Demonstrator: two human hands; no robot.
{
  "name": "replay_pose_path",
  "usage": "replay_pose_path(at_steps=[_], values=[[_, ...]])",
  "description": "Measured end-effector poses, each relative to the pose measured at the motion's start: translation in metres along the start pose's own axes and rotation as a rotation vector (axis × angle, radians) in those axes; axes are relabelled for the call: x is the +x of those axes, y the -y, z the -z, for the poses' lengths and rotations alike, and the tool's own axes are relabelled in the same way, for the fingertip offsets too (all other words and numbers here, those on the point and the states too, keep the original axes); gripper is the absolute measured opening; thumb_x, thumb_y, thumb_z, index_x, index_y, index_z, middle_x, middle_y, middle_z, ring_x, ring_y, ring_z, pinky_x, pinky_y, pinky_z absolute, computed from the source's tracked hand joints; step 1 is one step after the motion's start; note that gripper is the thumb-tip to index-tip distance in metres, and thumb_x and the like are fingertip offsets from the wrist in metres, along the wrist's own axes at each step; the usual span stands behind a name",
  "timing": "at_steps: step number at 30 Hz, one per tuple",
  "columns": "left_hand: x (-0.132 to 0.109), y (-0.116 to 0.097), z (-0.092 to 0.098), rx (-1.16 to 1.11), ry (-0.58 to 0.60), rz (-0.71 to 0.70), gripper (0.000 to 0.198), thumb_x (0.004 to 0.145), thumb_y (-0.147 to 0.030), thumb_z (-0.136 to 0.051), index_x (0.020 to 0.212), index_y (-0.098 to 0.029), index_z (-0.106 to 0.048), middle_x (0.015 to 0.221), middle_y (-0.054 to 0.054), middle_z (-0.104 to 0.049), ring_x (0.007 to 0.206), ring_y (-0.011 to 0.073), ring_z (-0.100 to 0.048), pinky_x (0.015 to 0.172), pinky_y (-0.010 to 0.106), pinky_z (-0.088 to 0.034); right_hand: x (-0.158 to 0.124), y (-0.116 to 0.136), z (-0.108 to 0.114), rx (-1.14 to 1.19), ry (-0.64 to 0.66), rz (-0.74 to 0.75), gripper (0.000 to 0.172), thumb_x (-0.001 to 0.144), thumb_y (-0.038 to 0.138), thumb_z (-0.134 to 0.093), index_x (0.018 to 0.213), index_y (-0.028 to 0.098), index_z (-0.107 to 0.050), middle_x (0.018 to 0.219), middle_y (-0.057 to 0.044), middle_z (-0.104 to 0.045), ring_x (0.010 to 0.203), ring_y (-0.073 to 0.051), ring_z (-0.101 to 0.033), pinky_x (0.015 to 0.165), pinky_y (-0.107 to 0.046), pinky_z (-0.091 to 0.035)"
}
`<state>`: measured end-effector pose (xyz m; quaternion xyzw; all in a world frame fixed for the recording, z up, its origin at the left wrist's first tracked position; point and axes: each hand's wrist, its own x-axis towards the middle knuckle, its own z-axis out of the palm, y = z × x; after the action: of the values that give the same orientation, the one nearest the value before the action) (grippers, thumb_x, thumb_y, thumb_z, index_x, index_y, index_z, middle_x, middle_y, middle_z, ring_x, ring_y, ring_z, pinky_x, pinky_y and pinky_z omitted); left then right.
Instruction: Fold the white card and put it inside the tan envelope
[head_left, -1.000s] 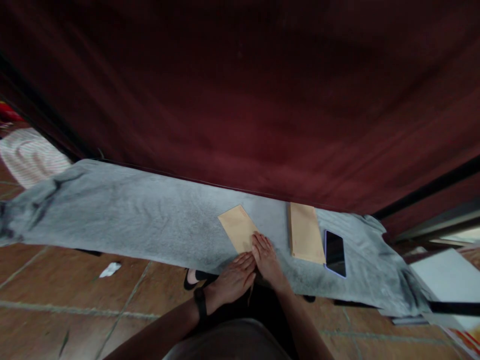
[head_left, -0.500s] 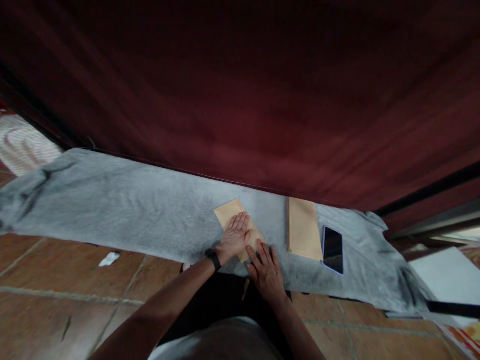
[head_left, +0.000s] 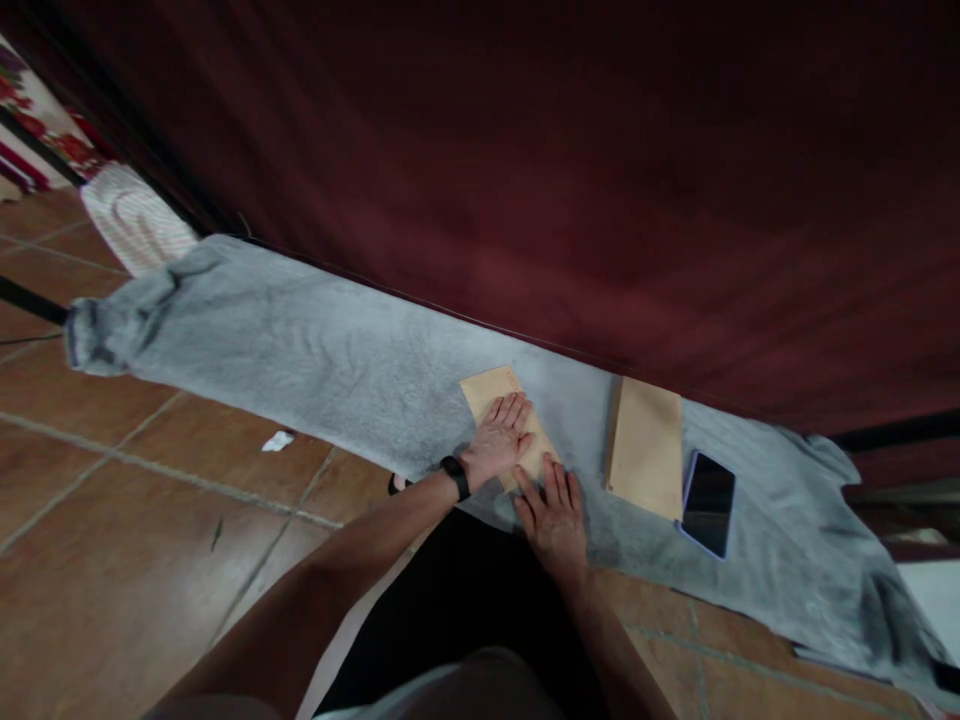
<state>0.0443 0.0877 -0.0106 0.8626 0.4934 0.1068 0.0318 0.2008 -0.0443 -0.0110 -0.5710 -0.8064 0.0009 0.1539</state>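
A tan paper envelope (head_left: 489, 382) lies slantwise on the grey cloth (head_left: 322, 345) in front of me. My left hand (head_left: 501, 437), with a dark band on its wrist, rests flat across the middle of the envelope, fingers stretched out, hiding part of it. At the envelope's lower right end lies my right hand (head_left: 555, 520), fingers spread, their tips touching its edge. To the right a stack of similar tan envelopes (head_left: 646, 448) sits on the cloth, apart from both hands.
A phone (head_left: 708, 503) in a light purple case lies just right of the stack. Behind the cloth rises a dark red fabric wall (head_left: 525, 200). Below is a tiled floor (head_left: 135, 540) with a white scrap (head_left: 278, 441) on it. A striped cloth (head_left: 139, 215) hangs at the far left.
The camera view has turned and shifted, so everything appears tilted and moved rightward. Both hands stay on the same envelope in nearly the same pose.
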Motion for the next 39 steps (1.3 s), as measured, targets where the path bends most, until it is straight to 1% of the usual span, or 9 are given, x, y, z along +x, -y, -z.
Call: replay_pose_path(at_steps=[3,11,20,23,26,29,32,36,39], values=[[-0.001,0.000,-0.002,0.006,-0.017,-0.005,0.059,0.105,-0.042,-0.037,0.157,-0.013,-0.036,0.165,0.018,-0.032,0.154,0.0296,-0.026,0.126,0.049,-0.019,-0.002,-0.003,-0.001,-0.007,-0.002,0.026,0.051,0.101,0.038,-0.057,0.151,0.037,-0.049,0.169,-0.009,-0.024,0.152,-0.036,-0.030,0.120,-0.058,-0.026],[-0.002,-0.003,0.000,0.045,-0.020,-0.022,0.057,0.105,-0.040,-0.039,0.156,-0.016,-0.038,0.164,0.018,-0.033,0.153,0.0325,-0.028,0.124,0.051,-0.021,-0.003,-0.004,-0.002,-0.041,-0.027,0.040,0.050,0.099,0.042,-0.058,0.149,0.040,-0.051,0.168,-0.006,-0.029,0.148,-0.036,-0.035,0.120,-0.056,-0.026],[-0.004,-0.008,0.006,0.088,0.007,-0.024,0.055,0.105,-0.037,-0.035,0.153,-0.011,-0.042,0.161,0.021,-0.038,0.151,0.0315,-0.034,0.122,0.050,-0.025,-0.003,-0.002,-0.007,-0.025,-0.037,0.003,0.046,0.100,0.043,-0.056,0.146,0.042,-0.053,0.165,-0.008,-0.034,0.149,-0.036,-0.034,0.119,-0.058,-0.025],[-0.020,-0.009,0.008,0.059,0.009,-0.021,0.052,0.106,-0.034,-0.032,0.153,-0.013,-0.043,0.163,0.016,-0.037,0.152,0.0270,-0.032,0.123,0.045,-0.025,-0.002,0.000,-0.007,-0.008,-0.026,-0.029,0.045,0.102,0.040,-0.052,0.147,0.038,-0.052,0.164,-0.007,-0.037,0.150,-0.033,-0.034,0.120,-0.057,-0.025],[-0.047,-0.009,0.012,0.036,0.013,-0.023,0.052,0.107,-0.037,-0.031,0.153,-0.018,-0.044,0.163,0.012,-0.039,0.152,0.0246,-0.033,0.123,0.046,-0.027,-0.001,0.001,-0.008,0.012,-0.029,-0.065,0.044,0.105,0.034,-0.043,0.149,0.030,-0.052,0.162,-0.009,-0.042,0.149,-0.028,-0.037,0.121,-0.053,-0.026],[-0.078,-0.012,0.016,0.033,0.014,-0.095,0.049,0.106,-0.039,-0.034,0.151,-0.023,-0.047,0.161,0.008,-0.042,0.151,0.0243,-0.034,0.122,0.046,-0.030,0.001,0.003,-0.010,0.018,-0.053,-0.105,0.044,0.106,0.031,-0.039,0.147,0.026,-0.054,0.160,-0.009,-0.044,0.148,-0.025,-0.039,0.121,-0.049,-0.027],[-0.101,-0.018,0.019,0.020,-0.001,-0.154,0.048,0.106,-0.034,-0.037,0.150,-0.020,-0.049,0.158,0.010,-0.046,0.148,0.0240,-0.040,0.120,0.043,-0.034,0.004,0.005,-0.011,0.032,-0.083,-0.130,0.042,0.106,0.030,-0.039,0.142,0.026,-0.059,0.157,-0.008,-0.048,0.146,-0.024,-0.043,0.121,-0.047,-0.028],[-0.105,-0.028,0.023,0.048,-0.006,-0.136,0.043,0.104,-0.024,-0.041,0.142,-0.010,-0.055,0.148,0.018,-0.057,0.139,0.0273,-0.051,0.115,0.042,-0.041,0.010,0.004,-0.012,0.073,-0.109,-0.174,0.040,0.104,0.026,-0.041,0.139,0.025,-0.060,0.150,-0.007,-0.057,0.139,-0.021,-0.050,0.118,-0.042,-0.030],[-0.096,-0.034,0.028,0.096,0.025,-0.137,0.036,0.100,-0.019,-0.048,0.133,-0.009,-0.061,0.136,0.020,-0.063,0.128,0.0290,-0.060,0.105,0.041,-0.049,0.019,0.005,-0.013,0.070,-0.133,-0.302,0.041,0.101,0.024,-0.046,0.140,0.019,-0.058,0.147,-0.010,-0.059,0.133,-0.022,-0.054,0.111,-0.038,-0.037]])
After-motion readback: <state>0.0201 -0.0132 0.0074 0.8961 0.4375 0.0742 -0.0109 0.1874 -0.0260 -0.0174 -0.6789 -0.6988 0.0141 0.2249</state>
